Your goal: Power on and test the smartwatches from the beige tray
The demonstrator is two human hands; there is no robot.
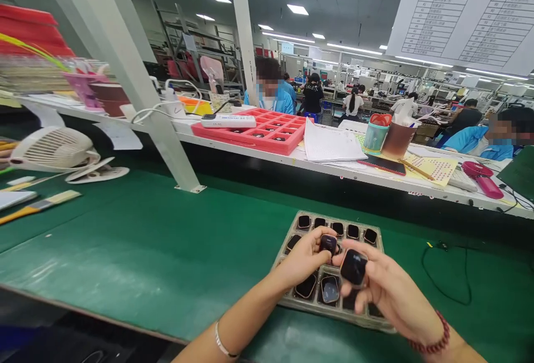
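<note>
A dark, square watch face [354,267] is in the right hand [390,288], above the clear tray [329,312].
The right fingers are closed around its edges; it lies to their left, screen toward the viewer, almost square, so I cannot tell a long axis. Just beside, on its left and slightly farther, the left hand [304,256] pinches a second watch face [329,243]. The tray rests on the green table [167,252].

Both hands [306,255] [394,285] hold black square devices [354,267] over a tray [317,308].
</note>
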